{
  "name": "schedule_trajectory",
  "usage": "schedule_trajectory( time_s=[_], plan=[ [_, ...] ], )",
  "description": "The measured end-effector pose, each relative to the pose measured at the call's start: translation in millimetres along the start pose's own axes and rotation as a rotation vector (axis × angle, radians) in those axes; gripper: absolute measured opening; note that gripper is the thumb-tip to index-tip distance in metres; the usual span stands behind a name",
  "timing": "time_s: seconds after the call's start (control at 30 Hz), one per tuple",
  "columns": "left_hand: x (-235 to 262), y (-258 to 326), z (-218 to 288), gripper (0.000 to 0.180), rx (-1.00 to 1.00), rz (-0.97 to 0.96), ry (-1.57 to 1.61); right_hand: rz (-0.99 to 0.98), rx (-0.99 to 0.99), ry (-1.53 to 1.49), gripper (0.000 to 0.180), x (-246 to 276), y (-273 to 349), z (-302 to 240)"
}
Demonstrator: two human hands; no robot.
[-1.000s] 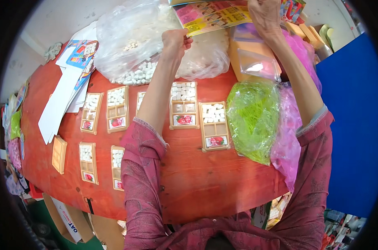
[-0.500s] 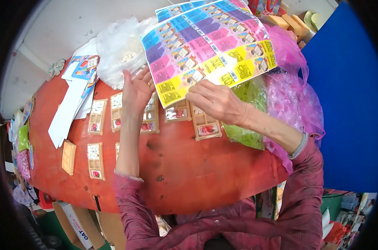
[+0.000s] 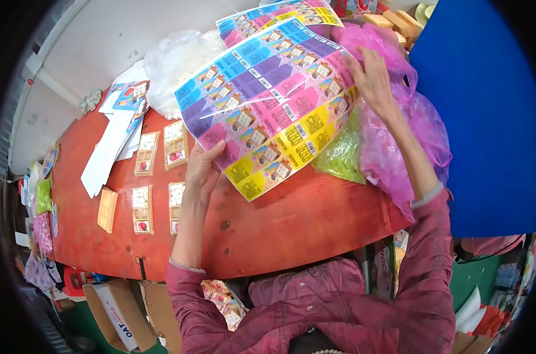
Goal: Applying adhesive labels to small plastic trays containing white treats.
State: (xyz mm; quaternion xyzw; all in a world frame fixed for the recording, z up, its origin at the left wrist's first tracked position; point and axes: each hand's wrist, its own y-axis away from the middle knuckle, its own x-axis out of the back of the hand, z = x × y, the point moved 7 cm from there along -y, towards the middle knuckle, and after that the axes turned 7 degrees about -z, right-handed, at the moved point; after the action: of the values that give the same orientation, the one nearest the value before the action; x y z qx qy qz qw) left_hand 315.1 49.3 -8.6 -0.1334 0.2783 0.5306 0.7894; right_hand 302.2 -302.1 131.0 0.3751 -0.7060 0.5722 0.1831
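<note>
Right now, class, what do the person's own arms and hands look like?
The left hand and right hand wear no gloves. The left sleeve and right sleeve are maroon with a faint darker pattern, each ending in a narrow, pale grey cuff.

Pink plastic bag on right end of red table, just beside clear bag with green filling. Tall blue panel farther right. Pale wall behind; crumpled grey cloth near it. Open cardboard box below table's near edge, left, over green floor.
</note>
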Motion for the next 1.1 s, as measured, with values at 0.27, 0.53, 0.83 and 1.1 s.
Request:
schedule_trajectory(
  time_s=[0.27,0.53,0.83,1.1],
  plan=[
    [-10,32,14,0.033,-0.046,0.044,-0.12,-0.456,-0.531,-0.996,0.03,-70,-24,46],
    [-5,146,56,0.078,-0.29,-0.04,0.075,-0.663,-0.216,-1.374,0.033,-5,-43,-5],
    [-23,106,24,0.072,0.195,-0.524,-0.164,-0.889,-0.098,-0.967,0.012,-16,4,-82],
    [-13,117,-23,0.037,0.247,-0.083,-0.408,-0.914,0.007,-0.876,0.019,-35,17,-91]
  ],
)
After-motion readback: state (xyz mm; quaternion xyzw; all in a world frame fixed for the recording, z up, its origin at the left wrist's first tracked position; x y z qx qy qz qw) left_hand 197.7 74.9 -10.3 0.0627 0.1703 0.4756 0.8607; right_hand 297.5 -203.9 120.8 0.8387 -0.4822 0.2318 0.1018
